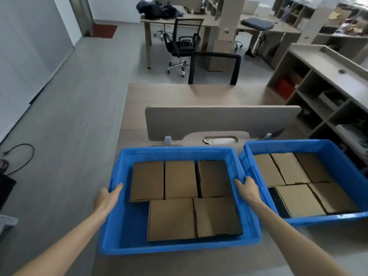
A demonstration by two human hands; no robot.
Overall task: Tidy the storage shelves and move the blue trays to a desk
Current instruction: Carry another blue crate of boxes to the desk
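A blue tray [175, 153] filled with several flat cardboard boxes [180, 179] sits in front of me on a beige desk [139, 100]. My left hand [108, 197] grips its left rim, thumb over the edge. My right hand [248, 188] grips its right rim. A second blue tray [286, 145], also holding several cardboard boxes [289, 168], rests on the desk just to the right, its left wall touching the first tray.
A beige divider panel [221, 121] stands across the desk behind the trays. Storage shelves [318, 100] run along the right. Black office chairs [182, 43] and more desks stand farther back. A black cable [22, 156] lies on the grey floor at left.
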